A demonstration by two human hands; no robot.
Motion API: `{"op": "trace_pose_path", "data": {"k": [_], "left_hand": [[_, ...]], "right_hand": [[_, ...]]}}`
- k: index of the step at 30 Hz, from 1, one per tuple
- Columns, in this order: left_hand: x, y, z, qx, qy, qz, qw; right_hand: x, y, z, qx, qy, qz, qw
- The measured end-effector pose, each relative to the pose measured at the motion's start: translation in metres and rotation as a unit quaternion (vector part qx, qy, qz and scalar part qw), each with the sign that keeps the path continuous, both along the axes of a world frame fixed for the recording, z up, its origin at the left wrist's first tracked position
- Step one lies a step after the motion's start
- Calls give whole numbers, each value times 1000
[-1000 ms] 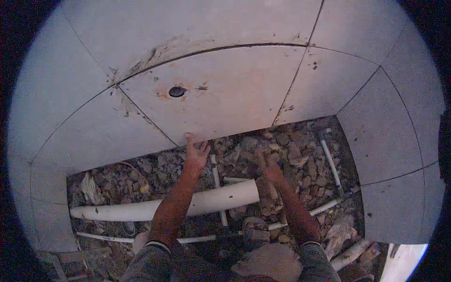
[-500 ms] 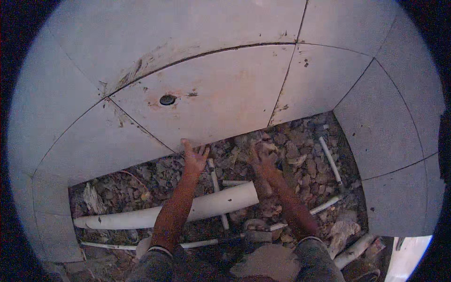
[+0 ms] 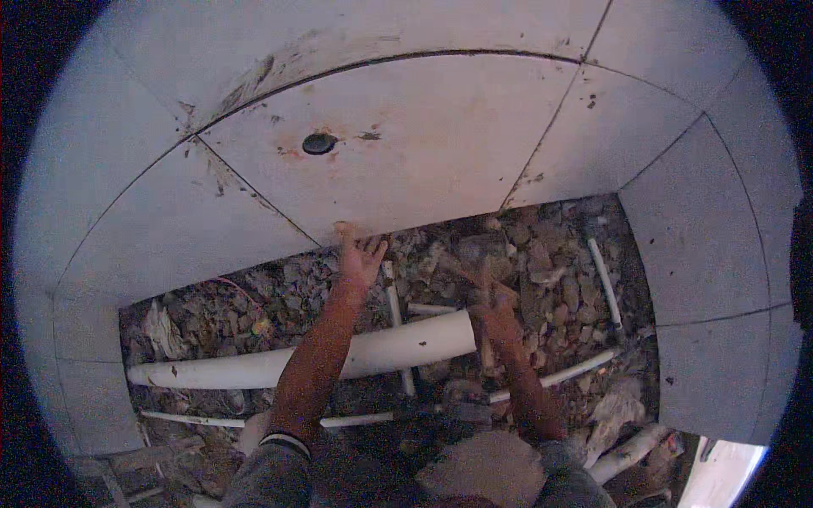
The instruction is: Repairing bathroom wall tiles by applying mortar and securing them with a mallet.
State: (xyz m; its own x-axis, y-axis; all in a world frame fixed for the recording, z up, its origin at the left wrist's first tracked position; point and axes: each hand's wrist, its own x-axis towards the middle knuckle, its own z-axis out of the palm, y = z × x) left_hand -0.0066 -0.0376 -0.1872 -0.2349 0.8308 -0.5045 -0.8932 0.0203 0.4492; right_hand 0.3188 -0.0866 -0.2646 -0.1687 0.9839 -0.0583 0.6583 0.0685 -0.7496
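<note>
My left hand (image 3: 362,261) lies at the lower edge of a pale wall tile (image 3: 415,144), its fingers spread and its thumb up against the tile face. To its right, my right hand (image 3: 495,311) is over the broken stones (image 3: 559,288), smeared by motion. Its fingers and anything in them cannot be made out. A thick white pipe (image 3: 415,343) lies under my left forearm, its open end close to my right hand. Beside my left hand a thin white pipe (image 3: 393,306) runs toward me.
A round dark hole (image 3: 319,143) pierces the tile. Another thin white pipe (image 3: 605,279) stands out of the rubble at right. A lower thin pipe (image 3: 360,418) crosses nearer to me. Tiled side walls (image 3: 720,245) enclose the rubble. Crumpled pale sheeting (image 3: 618,415) lies at the near right.
The view has shifted, so the tile sits higher in it. My right hand has drawn nearer to me, beside the thick pipe's end, and is blurred. My left hand keeps its place at the tile edge.
</note>
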Motion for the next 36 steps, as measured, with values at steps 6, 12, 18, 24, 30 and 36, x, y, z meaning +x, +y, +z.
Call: {"op": "trace_pose_path", "data": {"k": [6, 12, 18, 24, 30, 36], "left_hand": [[30, 10, -6, 7, -18, 5, 1000], [20, 9, 5, 7, 44, -37, 998], [18, 9, 11, -13, 31, -1, 999], [24, 4, 11, 12, 80, -14, 997], [9, 0, 13, 10, 88, -29, 996], [30, 9, 15, -15, 58, -8, 998]], "right_hand": [[66, 32, -95, 204, -423, 282, 837], [11, 58, -45, 32, -229, 142, 963], [-13, 33, 17, 126, -119, 86, 981], [27, 60, -27, 129, -96, 183, 970], [9, 56, -43, -39, -36, 128, 990], [48, 66, -130, -198, 225, 23, 954]]}}
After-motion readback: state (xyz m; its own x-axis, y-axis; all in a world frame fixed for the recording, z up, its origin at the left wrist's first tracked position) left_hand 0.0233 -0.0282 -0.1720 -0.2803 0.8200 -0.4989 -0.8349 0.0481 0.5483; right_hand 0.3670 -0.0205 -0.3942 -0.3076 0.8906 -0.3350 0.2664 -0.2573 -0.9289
